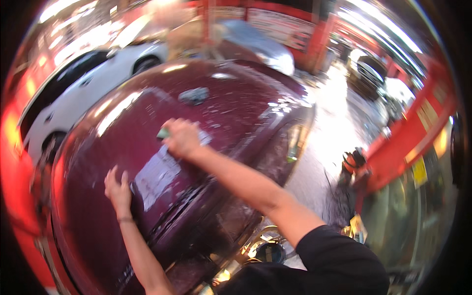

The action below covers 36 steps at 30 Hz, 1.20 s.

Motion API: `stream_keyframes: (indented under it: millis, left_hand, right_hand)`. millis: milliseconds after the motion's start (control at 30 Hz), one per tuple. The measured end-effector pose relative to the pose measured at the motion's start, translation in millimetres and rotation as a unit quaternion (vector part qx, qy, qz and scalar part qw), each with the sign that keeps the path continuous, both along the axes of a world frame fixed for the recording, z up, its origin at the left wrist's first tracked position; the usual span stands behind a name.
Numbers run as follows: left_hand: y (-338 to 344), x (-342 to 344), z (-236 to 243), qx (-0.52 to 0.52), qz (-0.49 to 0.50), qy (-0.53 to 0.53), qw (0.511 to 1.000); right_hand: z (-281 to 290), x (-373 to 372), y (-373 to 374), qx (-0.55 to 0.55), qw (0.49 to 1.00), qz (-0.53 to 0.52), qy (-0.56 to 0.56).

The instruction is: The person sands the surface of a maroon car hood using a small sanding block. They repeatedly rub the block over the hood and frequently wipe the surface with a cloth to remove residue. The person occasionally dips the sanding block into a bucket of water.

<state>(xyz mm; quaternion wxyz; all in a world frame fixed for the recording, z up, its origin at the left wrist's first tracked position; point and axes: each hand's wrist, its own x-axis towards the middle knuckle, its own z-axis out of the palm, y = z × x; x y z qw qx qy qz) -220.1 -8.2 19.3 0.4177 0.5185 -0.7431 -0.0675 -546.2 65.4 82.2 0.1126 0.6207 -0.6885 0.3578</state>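
Note:
A glossy maroon car hood fills the middle of the view, with wet-looking specks and streaks over part of it. My right hand is closed around a small green block, most of it hidden by the fingers. Under and beside that hand is a pale lavender patch with ragged edges; whether it is a sheet or a coating I cannot tell. To the patch's left, my left hand has its fingers apart and holds nothing, on or just over the hood. A crumpled grey-blue cloth lies farther up.
A white car is parked at the far left, and a silver-blue car stands behind the hood. At right are a red post and an orange-and-black object on the floor. A dark bucket stands near my body.

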Motion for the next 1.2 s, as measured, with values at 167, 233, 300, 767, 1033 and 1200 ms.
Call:
stream_keyframes:
  millis: [167, 233, 300, 767, 1033, 1200]
  left_hand:
    - [-51, 42, -15, -0.036, 0.091, -0.082, 0.992]
    - [-54, 45, -16, 0.012, 0.105, -0.055, 0.993]
    - [-50, 39, -15, -0.008, 0.096, -0.075, 0.993]
    - [-43, 17, 4, 0.069, 0.083, -0.146, 0.983]
    - [-45, 21, 6, 0.063, 0.082, -0.141, 0.985]
    - [-50, 26, 1, 0.027, 0.071, -0.157, 0.985]
  right_hand:
    - [-5, -25, -98, 0.069, 0.994, 0.007, 0.079]
    - [-13, -33, -135, 0.071, 0.994, -0.012, 0.083]
    - [-20, -41, -162, 0.073, 0.994, -0.011, 0.079]
    - [-43, -108, -319, 0.083, 0.99, 0.003, 0.111]
    - [-8, -85, -362, 0.19, 0.975, -0.034, 0.112]
    - [-29, -64, -244, 0.087, 0.983, 0.102, 0.124]
